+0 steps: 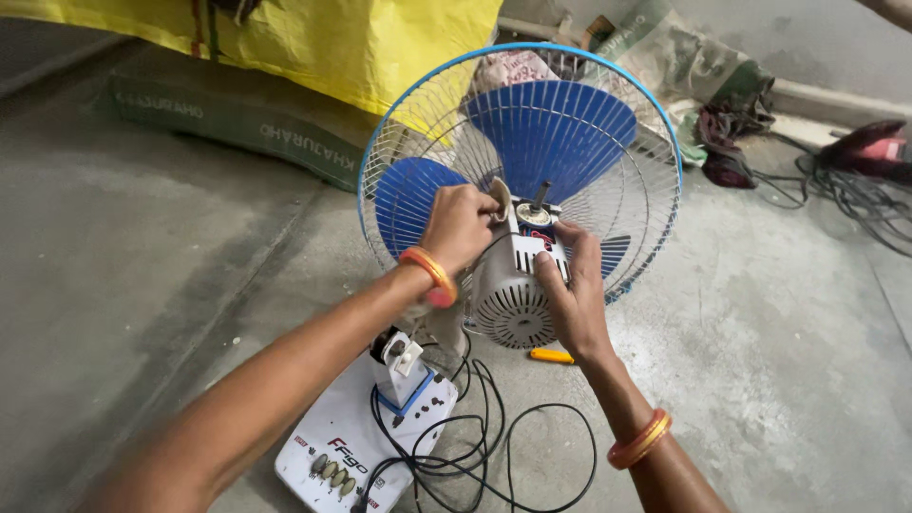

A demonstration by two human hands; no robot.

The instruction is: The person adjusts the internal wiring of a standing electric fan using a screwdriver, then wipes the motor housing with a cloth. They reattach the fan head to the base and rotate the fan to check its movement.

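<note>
A table fan stands on the concrete floor with its blue-rimmed wire guard (655,114) and blue blades (551,123) facing away. Its grey-white motor housing (508,304) points toward me, with a short metal knob (541,195) on top. My left hand (461,223) grips the upper left of the motor housing, fingers curled over its edge. My right hand (570,285) rests on the housing's right side, fingers pressed on it. Both wrists wear orange bangles.
The fan's white base (328,446) with push buttons lies near me, black cord (494,456) coiled beside it. A yellow-handled screwdriver (551,356) lies under the motor. Yellow sack (351,38) behind; rags, cables and a red tool (874,147) at the right.
</note>
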